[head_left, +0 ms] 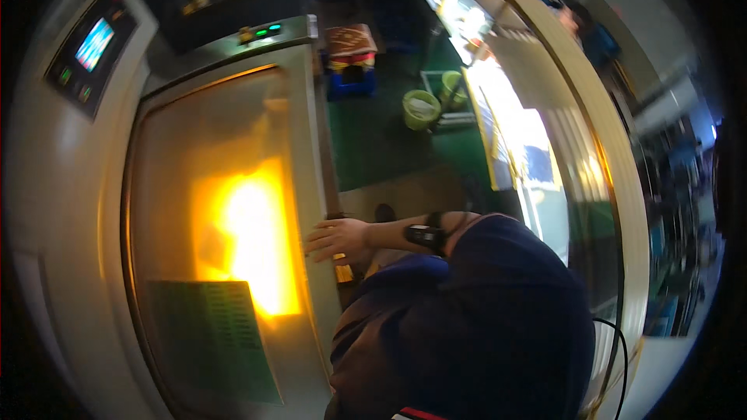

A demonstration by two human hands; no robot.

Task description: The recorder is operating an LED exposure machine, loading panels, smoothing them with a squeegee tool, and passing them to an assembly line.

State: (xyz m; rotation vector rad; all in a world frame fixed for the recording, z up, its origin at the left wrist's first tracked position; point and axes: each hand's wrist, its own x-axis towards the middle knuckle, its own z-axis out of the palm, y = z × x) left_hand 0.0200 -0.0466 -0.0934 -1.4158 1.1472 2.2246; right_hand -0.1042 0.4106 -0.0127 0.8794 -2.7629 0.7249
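My right hand (340, 240) lies with its fingers spread on the pale right-hand border (309, 187) of a large machine's window. Nothing shows in its grasp. A dark band with a watch-like device (425, 235) is round the wrist, and a navy sleeve (506, 280) covers the upper arm. Behind the window (167, 148) glows a strong yellow-white light (257, 225). Low in the window is a dark green rectangular sheet (218, 330) with rows of faint marks; whether it lies on or behind the pane I cannot tell. My left hand is out of sight.
At the left rises a control panel with a lit screen (95, 44). Green lights (268, 29) shine above the window. Beyond are a blue crate (352, 82) and a light green bin (421, 109). A brightly lit bench (506, 117) runs along the right, with another person (595, 39) behind it.
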